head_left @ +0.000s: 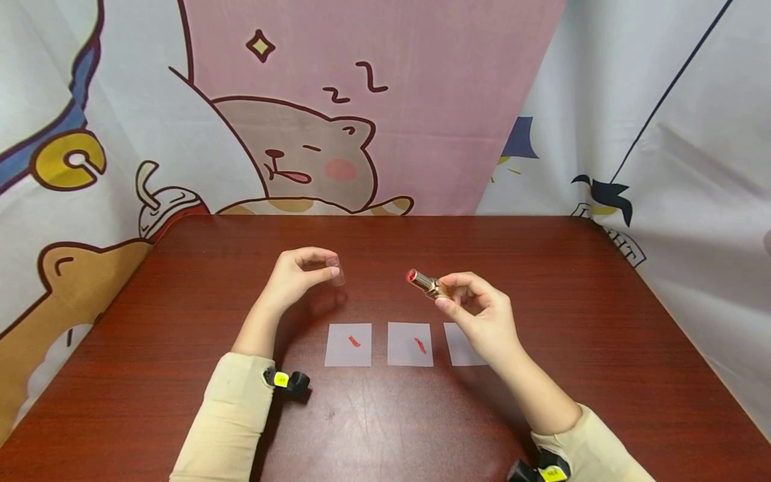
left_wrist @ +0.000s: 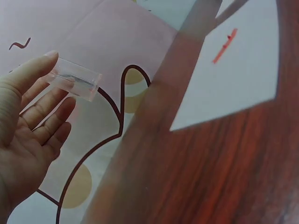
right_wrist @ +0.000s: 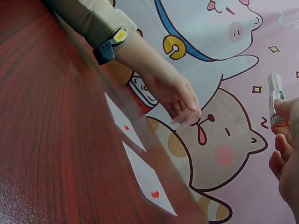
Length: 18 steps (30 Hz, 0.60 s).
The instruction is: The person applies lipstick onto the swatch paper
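Observation:
Between thumb and fingertips my left hand (head_left: 296, 274) pinches a clear, see-through lipstick cap (left_wrist: 79, 80), held above the table. My right hand (head_left: 489, 321) grips a gold lipstick (head_left: 429, 284) by its base. Its red tip points up and to the left, towards the other hand, and the cap and lipstick are well apart. Below the hands lie a left paper square (head_left: 335, 355) and a middle paper square (head_left: 400, 355), each with one short red streak. A right paper square (head_left: 462, 351) is partly hidden behind my right hand; no mark shows on its visible part.
The papers lie in a row on a dark red-brown wooden table (head_left: 373, 428). A cartoon-printed cloth (head_left: 434, 134) hangs along the table's far edge and sides. Each wrist carries a small black camera with a yellow label.

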Each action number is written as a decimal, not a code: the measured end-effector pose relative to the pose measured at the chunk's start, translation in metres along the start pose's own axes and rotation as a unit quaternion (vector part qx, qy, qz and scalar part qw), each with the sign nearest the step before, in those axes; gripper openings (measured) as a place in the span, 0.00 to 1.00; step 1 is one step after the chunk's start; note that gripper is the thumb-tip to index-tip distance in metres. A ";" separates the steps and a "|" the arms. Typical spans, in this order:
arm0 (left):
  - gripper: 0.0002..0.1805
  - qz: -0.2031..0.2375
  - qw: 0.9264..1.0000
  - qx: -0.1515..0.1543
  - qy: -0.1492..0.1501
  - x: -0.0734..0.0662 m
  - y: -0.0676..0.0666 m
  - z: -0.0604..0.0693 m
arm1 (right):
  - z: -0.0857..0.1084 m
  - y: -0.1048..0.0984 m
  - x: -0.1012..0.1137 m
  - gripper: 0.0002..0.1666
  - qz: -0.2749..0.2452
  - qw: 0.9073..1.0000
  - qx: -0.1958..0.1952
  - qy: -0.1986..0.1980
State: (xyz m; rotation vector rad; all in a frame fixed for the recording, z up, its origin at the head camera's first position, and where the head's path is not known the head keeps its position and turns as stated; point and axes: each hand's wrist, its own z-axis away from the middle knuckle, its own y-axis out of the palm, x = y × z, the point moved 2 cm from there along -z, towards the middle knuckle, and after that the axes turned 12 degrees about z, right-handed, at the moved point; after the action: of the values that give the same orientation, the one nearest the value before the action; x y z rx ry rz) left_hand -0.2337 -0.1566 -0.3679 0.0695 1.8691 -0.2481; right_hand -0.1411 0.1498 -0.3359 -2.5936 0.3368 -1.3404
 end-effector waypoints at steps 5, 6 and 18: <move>0.14 0.021 1.000 -0.006 0.011 -0.009 0.003 0.000 | 0.000 0.000 0.000 0.16 0.006 1.000 0.000 0.001; 0.13 0.028 1.000 -0.006 0.013 -0.011 0.004 0.000 | 0.000 0.000 0.000 0.16 0.006 1.000 0.000 0.001; 0.12 0.083 0.995 0.015 0.047 -0.040 0.013 0.006 | 0.000 0.000 0.000 0.15 0.005 1.000 0.001 0.005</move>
State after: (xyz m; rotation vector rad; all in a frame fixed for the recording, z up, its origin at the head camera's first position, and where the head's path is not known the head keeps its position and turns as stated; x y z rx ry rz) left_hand -0.2131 -0.1422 -0.3338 0.2592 1.9416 -0.1602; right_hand -0.1409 0.1502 -0.3364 -2.5816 0.3503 -1.3490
